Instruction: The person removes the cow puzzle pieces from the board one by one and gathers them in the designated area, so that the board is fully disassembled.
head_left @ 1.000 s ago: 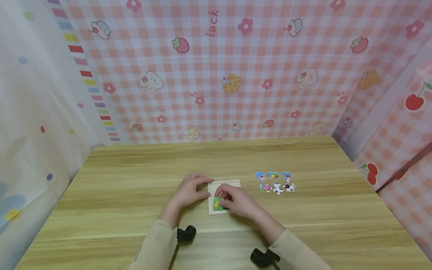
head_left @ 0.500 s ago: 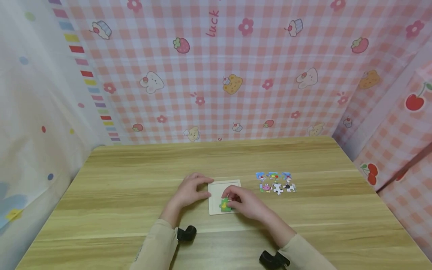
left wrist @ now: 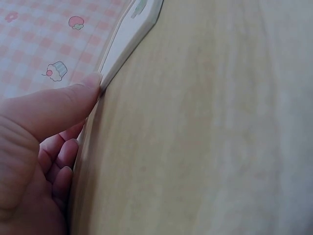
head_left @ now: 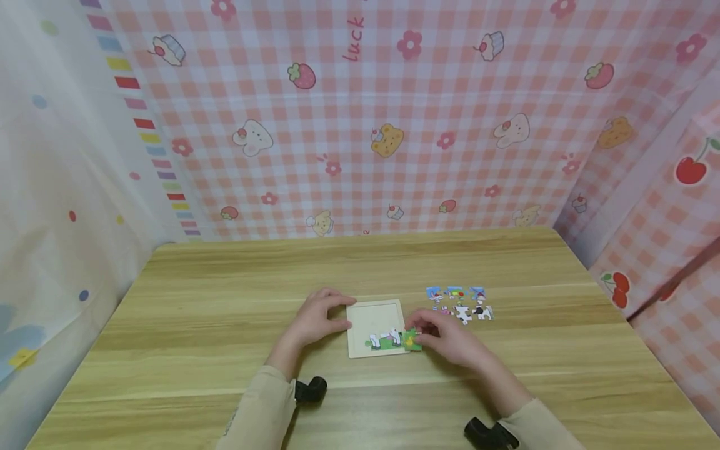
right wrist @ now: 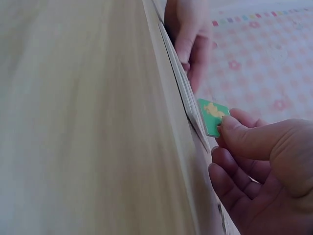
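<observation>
A pale wooden puzzle tray (head_left: 372,317) lies on the table, with joined pieces (head_left: 388,341) showing green ground and white legs along its near edge. At the tray's upper left, my left hand (head_left: 315,319) touches the edge with thumb and forefinger; in the left wrist view its thumb (left wrist: 73,100) lies against the tray's edge. My right hand (head_left: 452,337) pinches a green puzzle piece (right wrist: 213,117) with a yellow figure between thumb and forefinger. In the head view that piece overlaps the tray's lower right edge.
To the right of the tray, several loose puzzle pieces (head_left: 462,314) lie in two rows, the nearer one partly behind my right hand. The wooden table (head_left: 225,300) runs back to a pink checked curtain (head_left: 360,125).
The right hand has moved right with the green piece, from the tray's lower left to its lower right edge, uncovering the joined pieces. The left hand has stayed in place.
</observation>
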A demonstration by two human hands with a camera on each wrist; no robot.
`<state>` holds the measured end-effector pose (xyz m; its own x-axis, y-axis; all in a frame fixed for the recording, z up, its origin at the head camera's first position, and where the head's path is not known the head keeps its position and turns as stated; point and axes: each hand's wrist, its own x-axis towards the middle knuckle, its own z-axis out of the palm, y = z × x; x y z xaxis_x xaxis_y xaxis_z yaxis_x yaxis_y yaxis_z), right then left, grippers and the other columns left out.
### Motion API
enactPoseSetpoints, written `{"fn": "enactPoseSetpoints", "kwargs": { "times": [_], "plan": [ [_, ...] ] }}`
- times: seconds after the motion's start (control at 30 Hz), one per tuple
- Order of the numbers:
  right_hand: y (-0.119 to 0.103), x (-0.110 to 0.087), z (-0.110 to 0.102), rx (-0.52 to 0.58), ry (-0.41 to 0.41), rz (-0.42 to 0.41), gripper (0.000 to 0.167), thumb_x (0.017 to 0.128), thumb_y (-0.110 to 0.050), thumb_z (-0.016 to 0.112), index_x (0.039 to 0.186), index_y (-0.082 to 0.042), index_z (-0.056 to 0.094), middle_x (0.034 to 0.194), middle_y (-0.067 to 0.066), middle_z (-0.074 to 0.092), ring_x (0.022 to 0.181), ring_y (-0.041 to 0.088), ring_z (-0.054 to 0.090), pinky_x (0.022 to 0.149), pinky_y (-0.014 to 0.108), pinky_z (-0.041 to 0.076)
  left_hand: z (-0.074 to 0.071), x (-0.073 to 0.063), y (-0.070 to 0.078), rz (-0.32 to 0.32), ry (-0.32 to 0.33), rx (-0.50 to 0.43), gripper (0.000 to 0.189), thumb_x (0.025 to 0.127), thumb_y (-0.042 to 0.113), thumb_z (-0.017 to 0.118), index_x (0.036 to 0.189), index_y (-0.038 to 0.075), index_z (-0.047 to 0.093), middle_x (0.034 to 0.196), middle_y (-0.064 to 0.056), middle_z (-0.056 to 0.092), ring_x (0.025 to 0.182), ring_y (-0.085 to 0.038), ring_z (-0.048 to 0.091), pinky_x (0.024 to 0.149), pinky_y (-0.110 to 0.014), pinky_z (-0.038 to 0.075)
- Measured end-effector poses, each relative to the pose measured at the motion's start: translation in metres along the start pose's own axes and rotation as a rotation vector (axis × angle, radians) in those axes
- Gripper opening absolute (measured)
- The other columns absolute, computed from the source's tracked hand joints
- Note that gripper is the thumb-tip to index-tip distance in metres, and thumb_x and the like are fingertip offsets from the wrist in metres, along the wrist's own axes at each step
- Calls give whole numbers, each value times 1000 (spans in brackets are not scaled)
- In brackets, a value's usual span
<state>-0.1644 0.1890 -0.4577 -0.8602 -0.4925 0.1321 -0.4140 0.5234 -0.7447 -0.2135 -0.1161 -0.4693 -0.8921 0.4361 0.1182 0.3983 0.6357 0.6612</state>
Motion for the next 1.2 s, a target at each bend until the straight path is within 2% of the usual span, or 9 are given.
{"fn": "enactPoseSetpoints", "kwargs": {
  "times": [0.23, 0.37, 0.57, 0.97, 1.2],
  "plan": [
    [12, -16, -18, -17, 39, 9, 18, 90, 0, 69, 103, -12, 68, 88, -4, 61, 81, 11, 54, 70, 25, 49, -1, 0, 1, -16, -16, -6, 43, 83, 17, 81, 125, 14, 69, 125, -8, 59, 119, -30, 50, 105, -49, 37],
    [17, -23, -26, -38, 66, 50, 19, 89, 1, 69, 105, -11, 69, 90, -2, 63, 82, 11, 55, 72, 25, 50, -1, -1, 1, -19, -16, -5, 43, 83, 18, 81, 125, 15, 69, 125, -8, 59, 120, -30, 49, 105, -50, 37],
    [20, -27, -33, -81, 87, 91, 19, 88, 2, 70, 103, -11, 71, 87, -5, 60, 81, 11, 54, 71, 26, 49, -1, -1, 2, -16, -18, -3, 43, 84, 18, 81, 125, 15, 69, 125, -8, 59, 120, -30, 49, 106, -50, 37],
    [23, -27, -34, -155, 114, 64, 21, 86, 2, 73, 102, -11, 73, 88, -6, 61, 80, 10, 53, 70, 26, 48, 0, 0, 1, -14, -20, 2, 43, 84, 19, 81, 125, 15, 69, 125, -8, 59, 120, -30, 49, 105, -50, 37],
    [27, -25, -32, -126, 222, -5, 28, 82, 6, 75, 107, -5, 72, 93, 2, 63, 82, 15, 55, 71, 26, 49, 0, 0, 1, -15, -12, 4, 43, 84, 18, 81, 125, 15, 69, 125, -8, 59, 120, -30, 49, 105, -49, 37]
  ]
}}
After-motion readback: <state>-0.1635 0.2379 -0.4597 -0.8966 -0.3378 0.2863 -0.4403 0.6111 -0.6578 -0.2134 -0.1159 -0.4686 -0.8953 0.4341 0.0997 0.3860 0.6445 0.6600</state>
